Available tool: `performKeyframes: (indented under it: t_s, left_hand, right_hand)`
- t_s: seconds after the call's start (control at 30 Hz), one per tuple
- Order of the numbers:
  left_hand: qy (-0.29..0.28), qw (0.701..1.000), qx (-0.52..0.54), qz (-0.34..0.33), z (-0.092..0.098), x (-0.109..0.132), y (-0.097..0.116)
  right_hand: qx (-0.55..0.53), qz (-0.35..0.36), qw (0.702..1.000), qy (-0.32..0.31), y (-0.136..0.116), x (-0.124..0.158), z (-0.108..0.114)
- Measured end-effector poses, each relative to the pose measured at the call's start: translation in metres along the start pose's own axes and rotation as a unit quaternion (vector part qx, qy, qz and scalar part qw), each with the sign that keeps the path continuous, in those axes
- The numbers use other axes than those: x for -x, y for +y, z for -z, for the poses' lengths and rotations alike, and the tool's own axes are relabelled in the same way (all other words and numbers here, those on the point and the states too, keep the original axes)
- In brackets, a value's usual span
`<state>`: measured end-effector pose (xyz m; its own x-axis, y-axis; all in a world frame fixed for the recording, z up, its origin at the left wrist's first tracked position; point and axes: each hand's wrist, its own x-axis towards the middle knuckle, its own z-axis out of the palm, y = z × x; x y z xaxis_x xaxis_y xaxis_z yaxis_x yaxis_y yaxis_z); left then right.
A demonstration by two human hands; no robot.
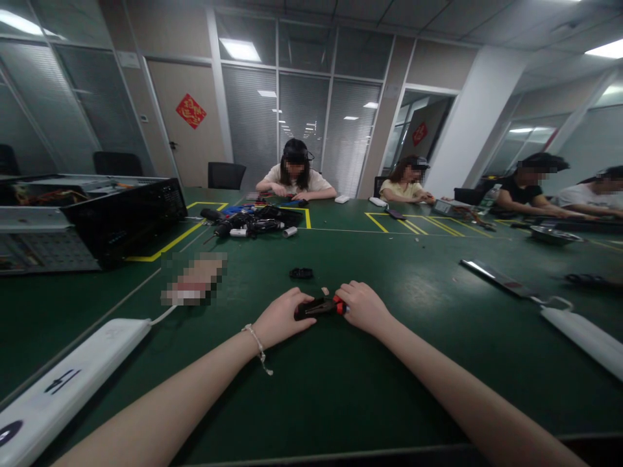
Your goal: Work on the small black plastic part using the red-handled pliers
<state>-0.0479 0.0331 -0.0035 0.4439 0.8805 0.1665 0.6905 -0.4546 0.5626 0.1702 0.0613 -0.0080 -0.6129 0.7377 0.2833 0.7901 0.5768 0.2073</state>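
Just in front of me, my right hand is closed around the red grips of what looks like a pair of pliers. The dark metal end of the tool points left. A small black piece sits at that end, pinched between the thumb and fingers of my left hand; its kind is unclear. Where tool and piece meet is too dark to make out. Beyond my hands lies another small black part, with a little pale scrap nearer the tool.
A computer case stands at left. Cables and tools form a pile farther back. White power strips lie left and right; a phone is near the right one. A metal bowl is at far right. Several people sit around the table.
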Motion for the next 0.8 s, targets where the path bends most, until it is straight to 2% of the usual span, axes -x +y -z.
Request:
performKeyframes:
  t_s: [0.8]
  left_hand:
    - [0.005, 1.000, 0.001, -0.016, 0.0001, -0.0002, 0.0005]
  right_hand:
    - [0.000, -0.004, 1.000, 0.000, -0.0011, 0.0012, 0.0021]
